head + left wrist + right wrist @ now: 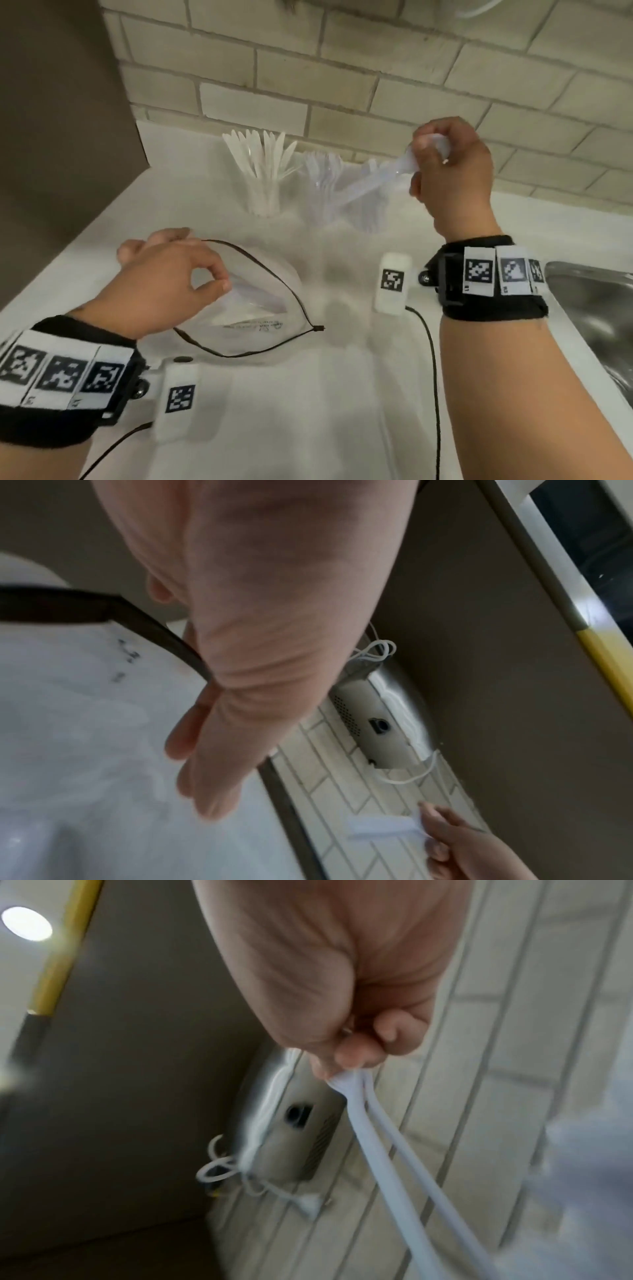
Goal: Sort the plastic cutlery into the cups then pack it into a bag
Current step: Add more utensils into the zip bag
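Note:
On the white counter lies a clear bag (274, 329) with a black rim (137, 620), its mouth held open. My left hand (221, 284) pinches the near side of that rim between thumb and forefinger; white cutlery shows inside. My right hand (424, 154) is raised above the cups and grips a bundle of white plastic cutlery (370, 181), the handles slanting down to the left (394, 1164). By the wall stand three clear cups: one with knives (263, 178), one with forks (322, 192), and a third (373, 209) partly hidden behind the bundle. The left wrist view also catches the right hand (462, 840).
A steel sink (599, 308) is sunk into the counter at the right. A brown cabinet panel (51, 137) closes off the left, and a tiled wall (342, 85) runs behind the cups. Black cables (435, 377) trail from both wrist units. A grey wall unit (369, 723) hangs above.

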